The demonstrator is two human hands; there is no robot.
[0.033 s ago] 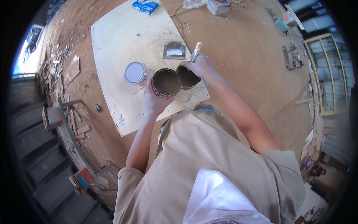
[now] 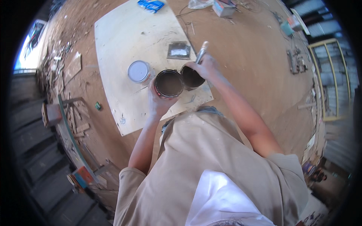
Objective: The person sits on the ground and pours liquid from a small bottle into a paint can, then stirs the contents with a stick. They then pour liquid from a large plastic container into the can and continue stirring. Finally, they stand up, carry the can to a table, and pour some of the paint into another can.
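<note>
My left hand [image 2: 157,103] is wrapped round an open round can [image 2: 169,83] with a dark rim and a brownish inside. Touching its right side is a second open can [image 2: 192,79], dark within and tilted. Over that can's rim, my right hand [image 2: 209,68] is closed, its fingers gripping the edge. A slim stick-like tool [image 2: 202,51] with a pale upper end stands up out of the same hand; its kind is unclear. Just left of the cans is a tin with a grey lid [image 2: 138,71]. Beyond them lies a dark flat rectangular plate [image 2: 178,50] with a light centre.
Under the cans, a large pale board [image 2: 117,45] covers the brown ground. A blue packet [image 2: 151,5] lies at its far end, with a box [image 2: 224,8] farther right. Wood scraps [image 2: 77,120] lie to the left. A yellow frame [image 2: 325,81] stands on the right.
The whole view has shifted slightly. Both hands keep their hold, and the cans stay side by side almost as before.
</note>
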